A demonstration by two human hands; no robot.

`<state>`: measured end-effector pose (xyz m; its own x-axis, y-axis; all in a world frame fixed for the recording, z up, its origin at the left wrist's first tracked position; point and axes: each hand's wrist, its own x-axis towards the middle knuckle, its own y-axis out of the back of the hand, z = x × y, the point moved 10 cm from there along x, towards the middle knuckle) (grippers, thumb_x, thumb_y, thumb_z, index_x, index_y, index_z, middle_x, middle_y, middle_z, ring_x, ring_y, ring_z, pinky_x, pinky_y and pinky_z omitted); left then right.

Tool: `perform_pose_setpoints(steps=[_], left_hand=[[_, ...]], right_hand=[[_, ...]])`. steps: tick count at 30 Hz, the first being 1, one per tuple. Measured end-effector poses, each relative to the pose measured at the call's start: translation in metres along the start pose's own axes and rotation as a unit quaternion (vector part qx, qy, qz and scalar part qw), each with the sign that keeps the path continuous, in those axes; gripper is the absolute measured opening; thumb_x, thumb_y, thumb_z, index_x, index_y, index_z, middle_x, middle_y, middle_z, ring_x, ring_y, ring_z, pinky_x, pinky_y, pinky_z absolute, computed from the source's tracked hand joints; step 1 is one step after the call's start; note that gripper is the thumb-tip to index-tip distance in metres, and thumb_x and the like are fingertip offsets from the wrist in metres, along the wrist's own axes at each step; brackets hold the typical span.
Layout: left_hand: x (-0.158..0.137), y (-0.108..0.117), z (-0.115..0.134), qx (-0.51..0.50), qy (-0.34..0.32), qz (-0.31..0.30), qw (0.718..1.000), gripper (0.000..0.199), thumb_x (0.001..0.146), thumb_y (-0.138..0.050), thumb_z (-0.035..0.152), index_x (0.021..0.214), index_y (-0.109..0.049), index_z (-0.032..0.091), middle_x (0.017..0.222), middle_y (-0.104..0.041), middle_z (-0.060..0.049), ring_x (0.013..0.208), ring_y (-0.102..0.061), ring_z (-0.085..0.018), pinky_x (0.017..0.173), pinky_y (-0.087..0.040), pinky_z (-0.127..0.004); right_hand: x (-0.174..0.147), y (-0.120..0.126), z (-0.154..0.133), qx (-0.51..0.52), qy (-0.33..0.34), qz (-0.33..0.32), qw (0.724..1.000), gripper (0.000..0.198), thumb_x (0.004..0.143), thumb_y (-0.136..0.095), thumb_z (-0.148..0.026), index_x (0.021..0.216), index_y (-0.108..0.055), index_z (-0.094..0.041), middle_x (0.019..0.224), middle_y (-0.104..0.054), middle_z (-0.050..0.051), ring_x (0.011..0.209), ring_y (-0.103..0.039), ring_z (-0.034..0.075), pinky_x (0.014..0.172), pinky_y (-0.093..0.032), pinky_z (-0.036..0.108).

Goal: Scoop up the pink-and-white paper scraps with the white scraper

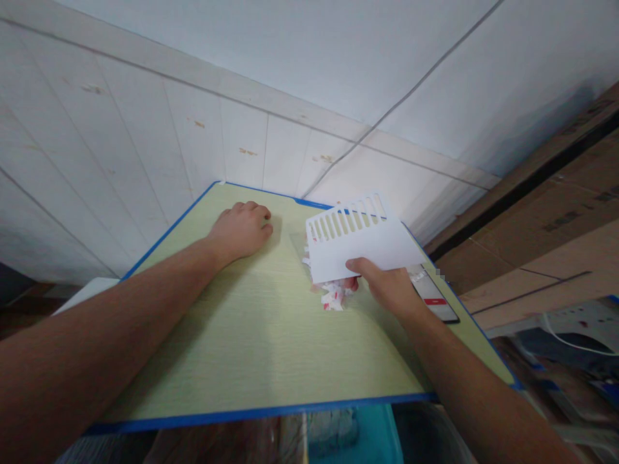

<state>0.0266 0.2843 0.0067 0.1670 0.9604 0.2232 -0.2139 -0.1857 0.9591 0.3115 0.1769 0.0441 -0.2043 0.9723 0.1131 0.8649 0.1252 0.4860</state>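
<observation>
My right hand (380, 280) grips a stiff white slotted card (358, 248) by its near edge, thumb on top and fingers underneath. A row of long cut-out slots of growing width runs along the card's far side, with small red print at its left end. The card is tilted above the table. Crumpled white and red paper scraps (335, 296) show below it, partly hidden. My left hand (242, 229) rests palm down on the table, left of the card, with fingers loosely bent and a gap between thumb and forefinger. It holds nothing visible.
The pale green table (232, 354) has blue edging and stands against a white panelled wall (193, 142). A phone (435, 296) lies at the right side. Large cardboard boxes (546, 212) lean at the right. A teal bin (377, 432) sits below the front edge.
</observation>
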Motion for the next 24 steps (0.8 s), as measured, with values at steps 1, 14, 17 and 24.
perform_pose_setpoints(steps=[1,14,17,24], left_hand=[[0.000,0.000,0.000,-0.001,0.001,-0.002,1.000,0.057,0.117,-0.051,0.040,0.159,-0.086,0.022,0.173,-0.080,-0.020,0.162,-0.072,-0.042,0.137,-0.060,-0.059],[0.001,-0.001,-0.002,-0.007,-0.004,0.002,1.000,0.056,0.115,-0.054,0.042,0.156,-0.087,0.024,0.169,-0.082,-0.019,0.160,-0.073,-0.042,0.135,-0.060,-0.059],[0.001,0.000,-0.003,-0.011,0.001,0.006,1.000,0.055,0.115,-0.055,0.043,0.155,-0.087,0.024,0.170,-0.081,-0.018,0.161,-0.073,-0.042,0.134,-0.060,-0.059],[0.001,-0.001,-0.002,0.001,0.000,-0.001,1.000,0.056,0.117,-0.050,0.044,0.156,-0.086,0.025,0.171,-0.080,-0.017,0.161,-0.072,-0.039,0.136,-0.059,-0.055]], right_hand=[[0.000,-0.001,0.000,0.002,-0.002,-0.003,1.000,0.036,0.086,-0.075,-0.046,0.054,-0.065,-0.031,0.061,-0.072,0.007,0.064,-0.069,0.028,0.075,-0.066,0.043],[-0.011,-0.022,-0.002,0.000,-0.010,-0.058,0.998,0.037,0.089,-0.083,-0.049,0.060,-0.074,-0.028,0.066,-0.080,0.009,0.066,-0.076,0.026,0.080,-0.071,0.042],[-0.010,-0.020,-0.002,0.022,-0.003,-0.058,0.998,0.039,0.091,-0.083,-0.050,0.060,-0.074,-0.028,0.067,-0.081,0.010,0.066,-0.076,0.027,0.076,-0.070,0.042],[-0.009,-0.019,0.002,0.020,-0.004,-0.060,0.998,0.038,0.091,-0.085,-0.048,0.061,-0.075,-0.027,0.066,-0.080,0.010,0.064,-0.075,0.026,0.071,-0.069,0.039]])
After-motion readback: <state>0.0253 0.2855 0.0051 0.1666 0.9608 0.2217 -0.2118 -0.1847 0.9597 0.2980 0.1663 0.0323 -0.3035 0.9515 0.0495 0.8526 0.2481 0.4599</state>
